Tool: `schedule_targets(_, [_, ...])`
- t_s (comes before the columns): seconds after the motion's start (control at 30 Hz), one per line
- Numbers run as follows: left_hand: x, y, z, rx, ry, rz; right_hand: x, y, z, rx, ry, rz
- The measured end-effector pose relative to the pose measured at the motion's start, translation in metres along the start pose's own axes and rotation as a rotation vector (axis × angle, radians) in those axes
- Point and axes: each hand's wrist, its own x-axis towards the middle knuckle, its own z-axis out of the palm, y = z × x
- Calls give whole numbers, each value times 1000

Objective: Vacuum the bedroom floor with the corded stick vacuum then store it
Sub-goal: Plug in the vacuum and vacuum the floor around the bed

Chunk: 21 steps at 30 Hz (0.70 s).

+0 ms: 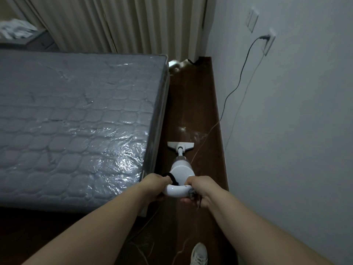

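Filling the left half: broad grey quilted mattress under shiny clear plastic wrap (72,115), lying flat, its right edge bordering the floor strip. Behind it, tall cream pleated curtains (118,23) hanging down to floor level. On the right, plain pale wall (286,131), running alongside the whole strip. Between mattress and wall, narrow dark brown wooden floor (193,104), glossy, with a pale glare patch ahead of the vacuum.

Standing on that strip: white corded stick vacuum (181,169), leaning back toward the camera, flat white floor head (180,145) down on the boards, nearer the mattress than the wall. Looped white handle (176,189) at the near end, clasped from both sides. Left hand (153,187) wrapped around the handle's left side, grip curled tight beside a black band. Right hand (200,190) wrapped around the right side, grip likewise curled around the handle (a grey fitting poking out just under it).

Up the wall: thin dark power cord (237,85) dropping from white wall socket (269,40) toward the floor. Thin pale cable beside it, trailing across the boards. Bottom edge: one pale grey laced sneaker (198,255) on the floor.
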Motion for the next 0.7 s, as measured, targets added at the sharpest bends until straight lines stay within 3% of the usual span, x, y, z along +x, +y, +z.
schedule_targets(0.3, [40,61,32,-13,31,-14,36,-64,-43,-70,-30,11])
schedule_targets(0.7, [92,109,22,-43,33,1,66,-125,-43,12,-81,27])
